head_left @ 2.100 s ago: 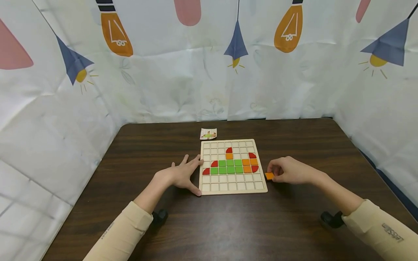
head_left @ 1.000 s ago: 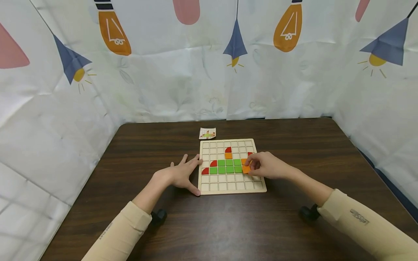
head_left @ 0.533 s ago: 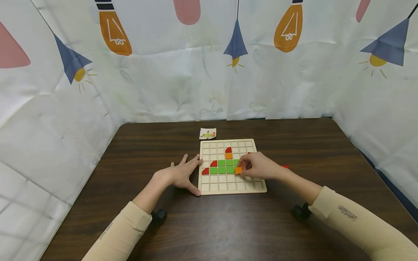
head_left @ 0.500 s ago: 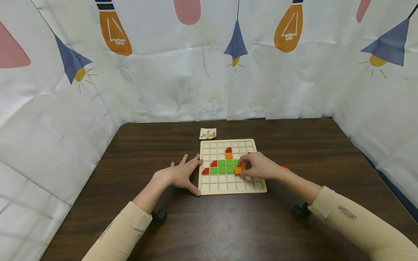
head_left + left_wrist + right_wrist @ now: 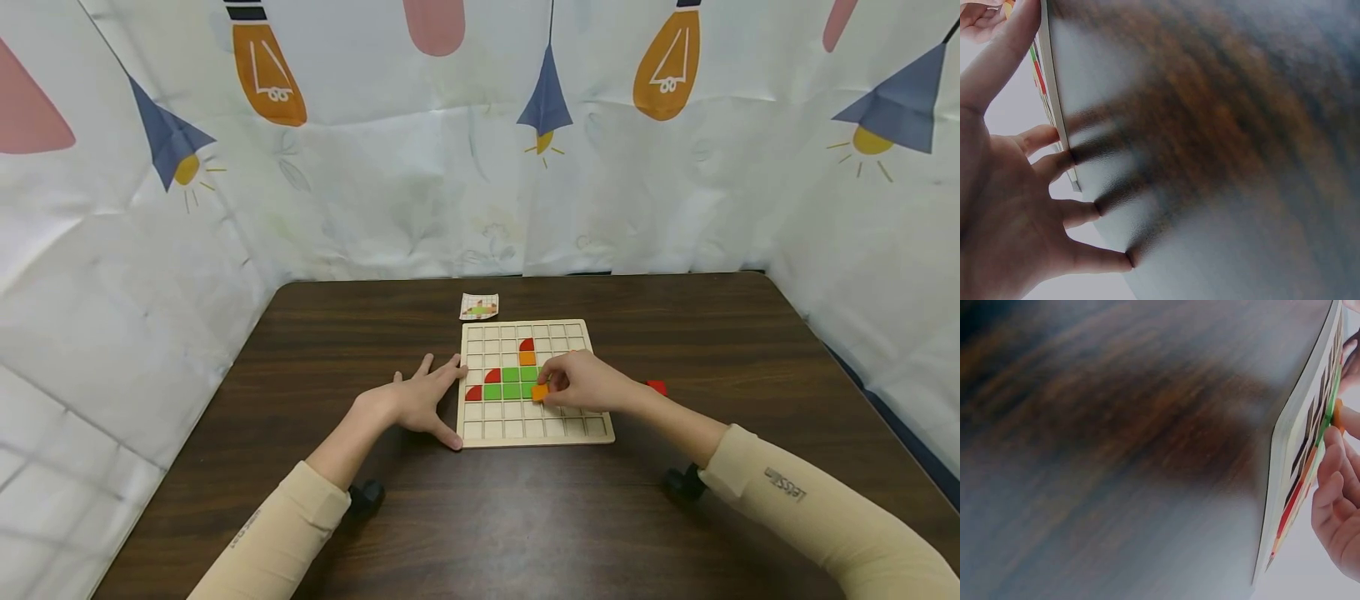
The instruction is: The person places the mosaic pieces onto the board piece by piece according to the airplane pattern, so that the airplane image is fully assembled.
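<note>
A square wooden grid board lies on the table with green, orange and red tiles set in some cells. My left hand has its fingers spread along the board's left side, thumb at the near corner; in the left wrist view, the left hand shows straight fingers, some touching the tabletop. My right hand pinches an orange square tile over the lower green row. The right wrist view shows the orange tile between thumb and fingers. This hand hides the tiles on the board's right side.
A small picture card with a coloured pattern lies behind the board. One red piece sits on the dark wooden table right of the board, partly behind the right forearm. A printed white cloth hangs behind the table.
My right hand has carried the orange tile left from beside the board to over the green tiles. The red piece on the table has come into view. The left hand stays put.
</note>
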